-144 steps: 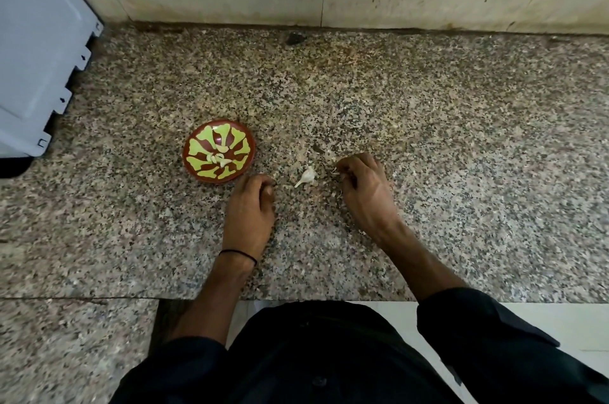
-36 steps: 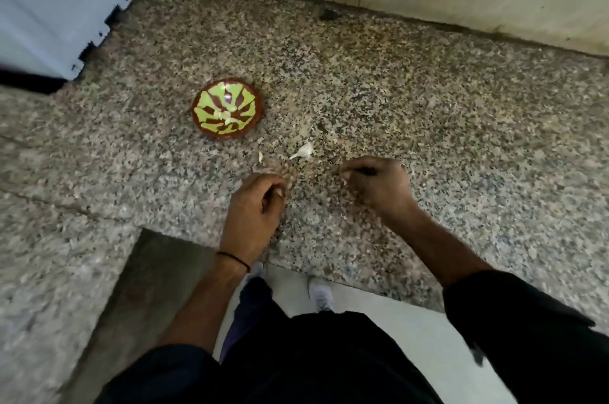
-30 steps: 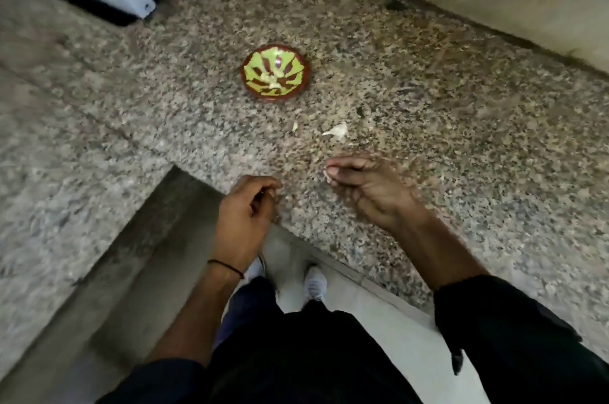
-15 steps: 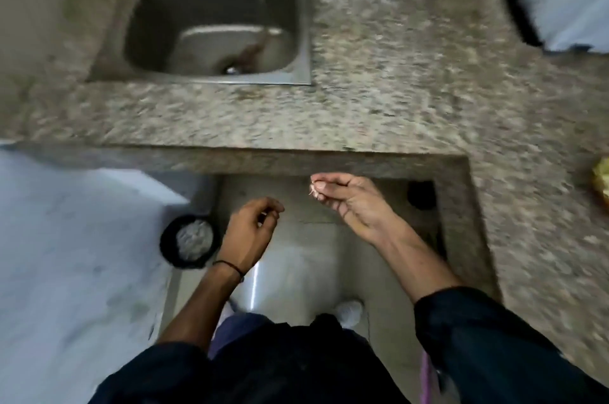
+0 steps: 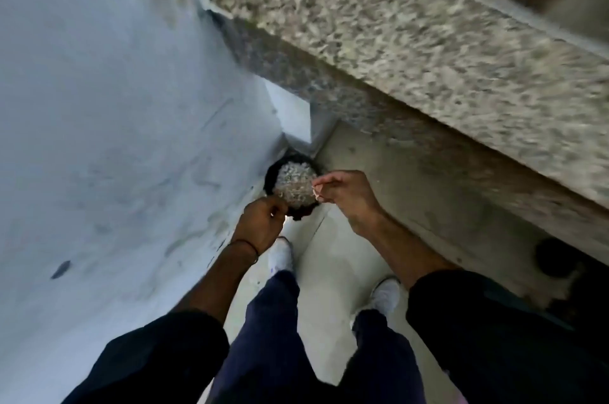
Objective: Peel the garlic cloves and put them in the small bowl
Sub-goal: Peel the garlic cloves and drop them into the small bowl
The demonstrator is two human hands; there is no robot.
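My right hand [image 5: 342, 196] pinches a small pale scrap of garlic skin [image 5: 315, 194] between thumb and fingers, right over a round black bin [image 5: 273, 173] on the floor that is full of whitish scraps. My left hand [image 5: 260, 225] hovers at the bin's near rim with its fingers curled inward. The back of that hand hides whatever is in them. The small bowl and the garlic cloves are out of view.
The granite counter edge [image 5: 412, 51] runs diagonally across the upper right, above a cabinet front. A pale wall [image 5: 99, 107] fills the left. My two white shoes [image 5: 281, 253] stand on the light floor just before the bin.
I have turned from the counter, bowl and sink down toward the floor. Both hands, still pinched, have moved down and left to the black bin.
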